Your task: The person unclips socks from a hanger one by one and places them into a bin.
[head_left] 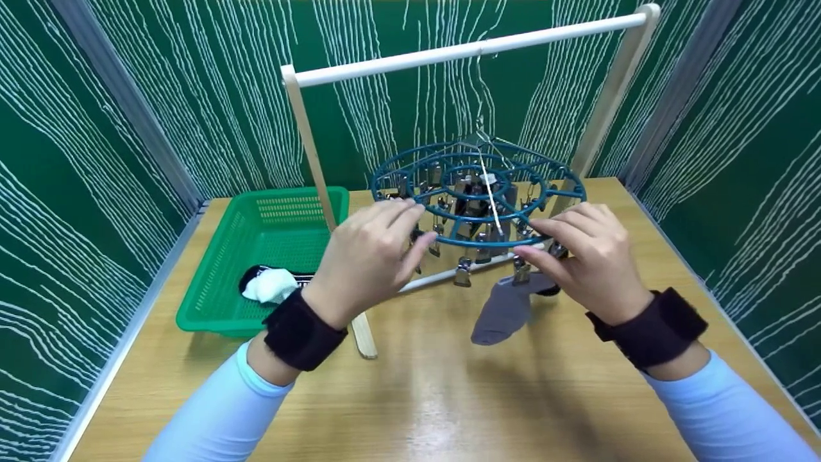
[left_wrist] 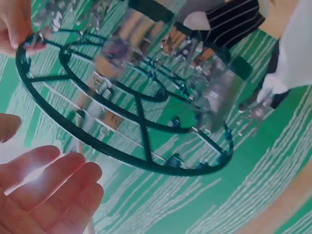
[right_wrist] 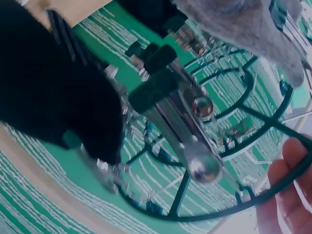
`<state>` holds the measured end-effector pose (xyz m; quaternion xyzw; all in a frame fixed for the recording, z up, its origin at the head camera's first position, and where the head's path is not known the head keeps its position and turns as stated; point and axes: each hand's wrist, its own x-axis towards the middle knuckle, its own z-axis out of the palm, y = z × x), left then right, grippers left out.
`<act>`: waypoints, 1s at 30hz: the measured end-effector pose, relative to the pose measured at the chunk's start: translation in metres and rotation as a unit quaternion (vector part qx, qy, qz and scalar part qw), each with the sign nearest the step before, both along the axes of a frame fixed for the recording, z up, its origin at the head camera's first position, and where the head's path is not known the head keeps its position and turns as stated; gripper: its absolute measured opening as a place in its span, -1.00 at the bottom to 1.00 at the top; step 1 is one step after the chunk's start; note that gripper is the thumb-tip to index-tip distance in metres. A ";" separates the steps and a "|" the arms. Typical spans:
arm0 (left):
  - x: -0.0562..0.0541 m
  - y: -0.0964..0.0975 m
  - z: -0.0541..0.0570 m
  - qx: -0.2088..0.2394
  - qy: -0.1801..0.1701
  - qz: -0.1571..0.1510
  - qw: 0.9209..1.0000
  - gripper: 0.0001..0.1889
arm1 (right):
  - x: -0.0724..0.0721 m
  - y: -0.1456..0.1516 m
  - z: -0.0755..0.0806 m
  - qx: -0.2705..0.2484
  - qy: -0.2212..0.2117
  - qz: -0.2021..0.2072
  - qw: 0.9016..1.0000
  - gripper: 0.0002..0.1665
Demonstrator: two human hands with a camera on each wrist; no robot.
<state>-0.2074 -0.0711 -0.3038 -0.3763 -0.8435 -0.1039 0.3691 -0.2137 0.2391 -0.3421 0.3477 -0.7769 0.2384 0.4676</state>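
A round dark-green clip hanger [head_left: 478, 244], a drying rack with metal clips, hangs from a white bar. At its right front rim, my right hand [head_left: 587, 256] pinches the ring between thumb and fingers; the right wrist view shows those fingers [right_wrist: 287, 185] behind the rim. My left hand [head_left: 372, 256] is by the left front rim. In the left wrist view its fingers [left_wrist: 73, 180] are loosely extended, apart from the ring, holding nothing. A grey sock [head_left: 503, 311] hangs from a front clip. A black sock [right_wrist: 58, 92] is clipped near it in the right wrist view.
A green basket [head_left: 205, 282] on the left holds a white sock [head_left: 269, 285] and black cloth. The wooden stand's white bar [head_left: 410, 61] spans above the hanger, its left foot [head_left: 364, 337] on the wooden table [head_left: 410, 410]. Green walls enclose the back and sides.
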 end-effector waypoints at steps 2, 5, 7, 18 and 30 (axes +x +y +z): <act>-0.001 0.004 -0.003 -0.011 0.017 -0.002 1.000 -0.59 | 0.000 -0.006 -0.001 -0.012 0.007 -0.004 1.000 -0.27; -0.004 0.011 -0.006 -0.019 0.039 0.000 0.999 -0.51 | 0.001 -0.015 -0.001 -0.029 0.013 -0.004 0.999 -0.29; -0.006 0.014 -0.008 -0.025 0.056 0.008 0.998 -0.48 | 0.001 -0.020 -0.001 -0.033 0.015 -0.004 0.999 -0.30; -0.012 0.019 -0.020 -0.034 0.105 0.032 0.993 -0.74 | 0.007 -0.032 -0.003 -0.053 0.014 0.017 0.998 -0.37; -0.017 0.008 -0.022 -0.030 0.043 0.043 0.998 -0.73 | 0.025 -0.042 -0.027 -0.035 0.033 0.058 0.997 -0.49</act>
